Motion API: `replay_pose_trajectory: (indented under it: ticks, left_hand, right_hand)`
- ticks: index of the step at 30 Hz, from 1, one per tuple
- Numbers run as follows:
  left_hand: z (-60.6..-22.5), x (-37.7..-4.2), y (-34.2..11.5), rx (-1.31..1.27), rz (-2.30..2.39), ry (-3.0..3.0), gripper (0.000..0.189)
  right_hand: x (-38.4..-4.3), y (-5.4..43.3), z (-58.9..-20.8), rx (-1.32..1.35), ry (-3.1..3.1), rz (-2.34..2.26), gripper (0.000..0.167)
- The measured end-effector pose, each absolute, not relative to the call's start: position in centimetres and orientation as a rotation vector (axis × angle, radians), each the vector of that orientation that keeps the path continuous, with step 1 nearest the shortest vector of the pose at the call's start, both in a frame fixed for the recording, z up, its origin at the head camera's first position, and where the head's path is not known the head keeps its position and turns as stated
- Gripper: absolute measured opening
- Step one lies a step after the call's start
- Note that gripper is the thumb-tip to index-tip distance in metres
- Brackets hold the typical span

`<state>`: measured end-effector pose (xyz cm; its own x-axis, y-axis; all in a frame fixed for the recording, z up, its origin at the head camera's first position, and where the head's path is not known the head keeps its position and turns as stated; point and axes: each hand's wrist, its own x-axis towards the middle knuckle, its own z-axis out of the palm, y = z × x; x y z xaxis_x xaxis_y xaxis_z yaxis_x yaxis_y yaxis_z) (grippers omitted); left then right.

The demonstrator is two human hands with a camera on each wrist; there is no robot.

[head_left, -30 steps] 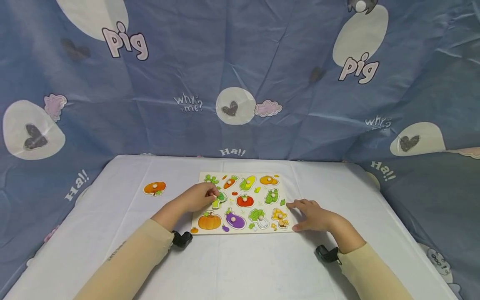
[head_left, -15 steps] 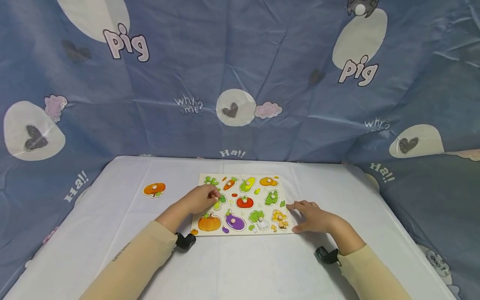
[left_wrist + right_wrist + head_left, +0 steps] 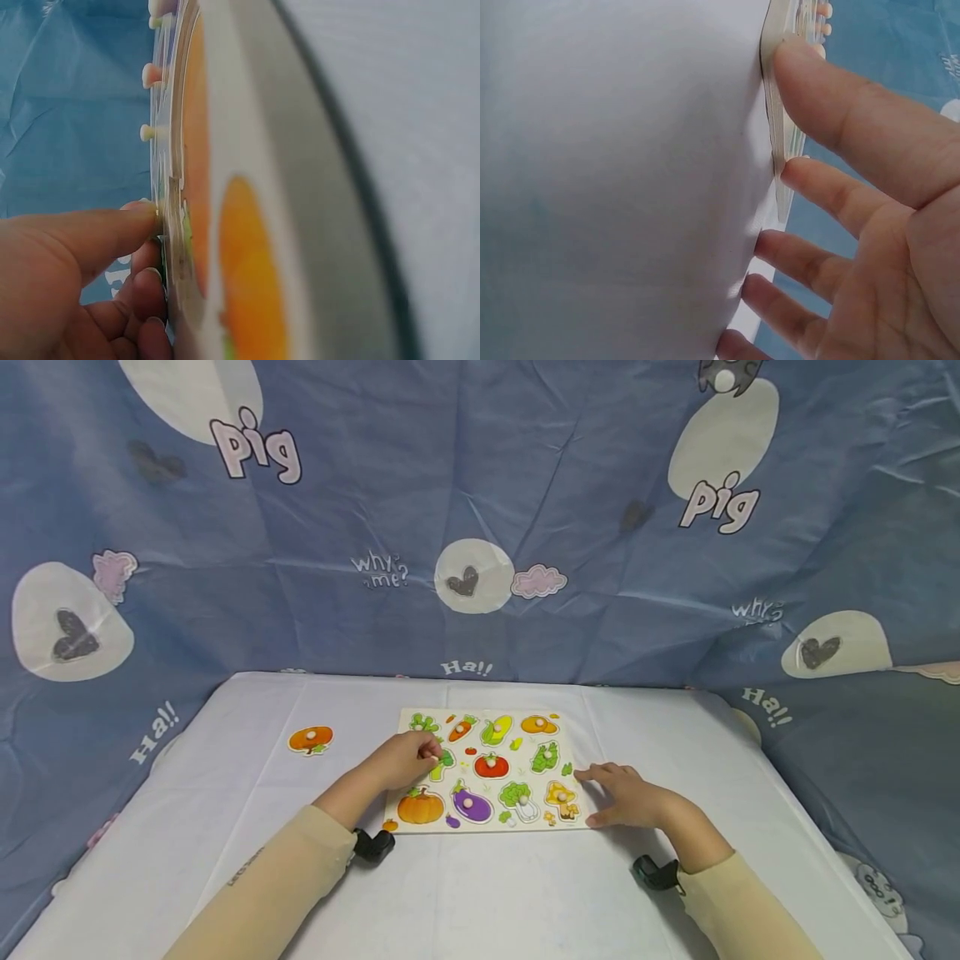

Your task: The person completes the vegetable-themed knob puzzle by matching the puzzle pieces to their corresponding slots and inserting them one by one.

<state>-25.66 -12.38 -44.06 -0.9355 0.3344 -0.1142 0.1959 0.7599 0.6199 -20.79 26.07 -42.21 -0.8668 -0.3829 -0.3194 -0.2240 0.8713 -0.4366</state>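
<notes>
A white vegetable puzzle board (image 3: 465, 827) lies on the table, its knobbed pieces set in their places. My left hand (image 3: 402, 758) pinches the broccoli piece (image 3: 446, 762) at the board's left side and covers part of it. In the left wrist view, the thumb (image 3: 112, 234) and fingertips meet close at the board's face. My right hand (image 3: 626, 793) spreads its fingers along the board's right edge. Its thumb and index finger touch that edge in the right wrist view, while the other fingertips (image 3: 769, 244) rest on the tablecloth.
A loose pumpkin piece (image 3: 311, 739) lies on the white tablecloth (image 3: 525, 893) left of the board. The board's lower left place shows a printed pumpkin (image 3: 420, 807) without a knob. Patterned blue cloth (image 3: 480, 635) rises behind the table.
The broccoli piece under my left hand sits flatter in the board than a second ago, and that hand has shifted slightly. My right hand stays at the board's edge.
</notes>
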Motion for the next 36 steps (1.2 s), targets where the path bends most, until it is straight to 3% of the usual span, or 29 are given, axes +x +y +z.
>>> replay_pose_trajectory:
  ticks: [18,36]
  left_hand:
    - [-43.4,-25.1,-13.3,0.462,1.021,2.785,0.005]
    - [-40.9,-23.8,-19.6,0.347,1.092,2.931,0.018]
  right_hand:
    - [-20.8,26.0,-42.0,-0.431,2.641,-0.535,0.081]
    - [-20.7,25.9,-41.7,-0.454,2.642,-0.537,0.080]
